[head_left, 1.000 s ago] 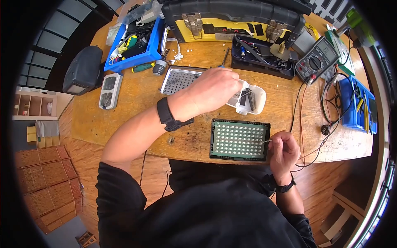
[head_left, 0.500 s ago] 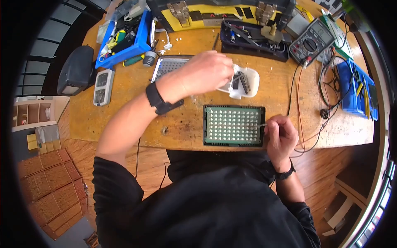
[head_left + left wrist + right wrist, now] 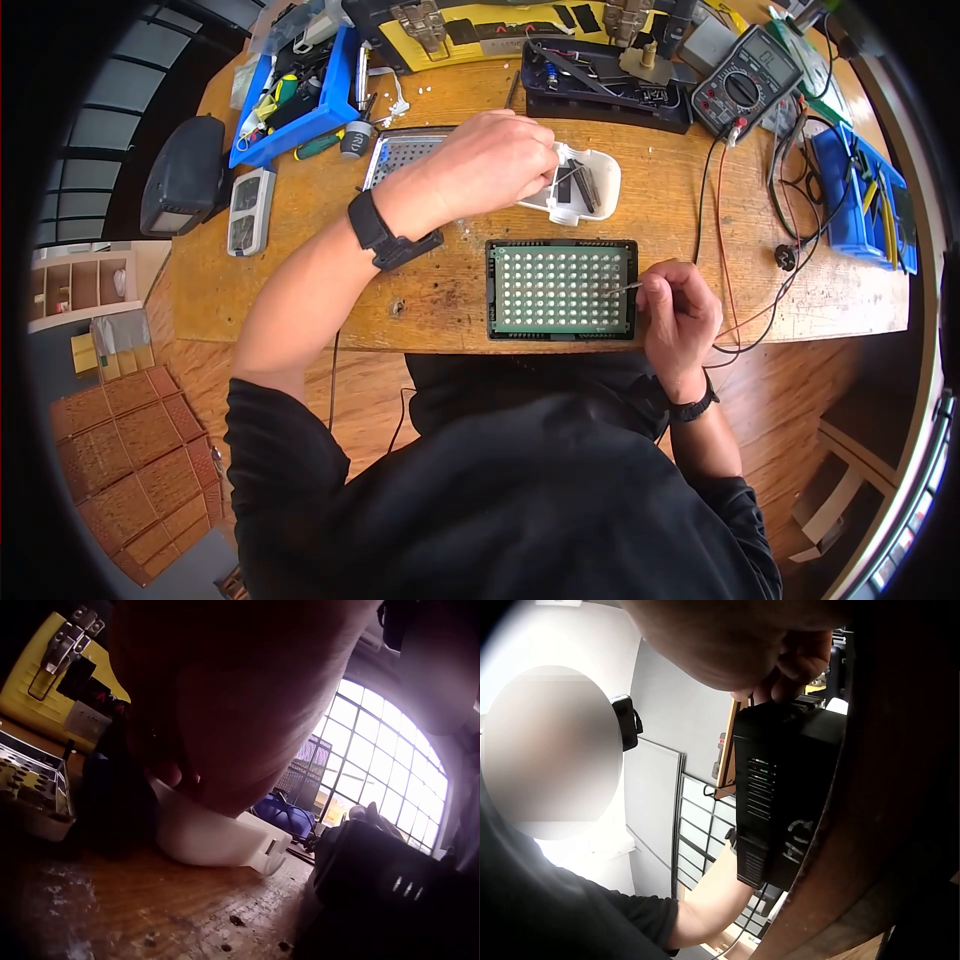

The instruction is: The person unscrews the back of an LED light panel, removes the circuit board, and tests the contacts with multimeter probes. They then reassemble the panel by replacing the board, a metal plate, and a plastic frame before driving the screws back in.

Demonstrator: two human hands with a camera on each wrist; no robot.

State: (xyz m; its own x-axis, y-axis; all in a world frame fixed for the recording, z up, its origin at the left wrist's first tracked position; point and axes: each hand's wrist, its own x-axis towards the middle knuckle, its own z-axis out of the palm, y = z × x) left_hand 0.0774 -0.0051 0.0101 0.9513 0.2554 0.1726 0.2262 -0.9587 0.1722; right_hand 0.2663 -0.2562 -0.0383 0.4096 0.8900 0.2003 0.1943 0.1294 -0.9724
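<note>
My left hand (image 3: 485,165) reaches over the left part of a white plastic case (image 3: 601,180), its fingertips down inside and mostly hidden. Dark strips and a thin metal piece lie in the case. In the left wrist view, the fingers dip behind the white case wall (image 3: 206,836); I cannot tell what they hold. My right hand (image 3: 682,318) pinches a thin pointed metal tool (image 3: 628,288) between thumb and forefinger. Its tip lies over the right columns of a green LED board (image 3: 560,290) in a black housing (image 3: 787,795), close to the table's front edge.
A perforated metal tray (image 3: 408,153) lies partly behind my left forearm. Farther back are a blue tool bin (image 3: 325,115), a black parts tray (image 3: 610,108) and a yellow-black case (image 3: 470,45). At right are a multimeter (image 3: 748,82), cables and another blue bin (image 3: 840,215).
The head view has shifted, so the table items sit higher in the picture. The right hand's tool tip has moved slightly inward over the LEDs. The left hand stays at the white case.
</note>
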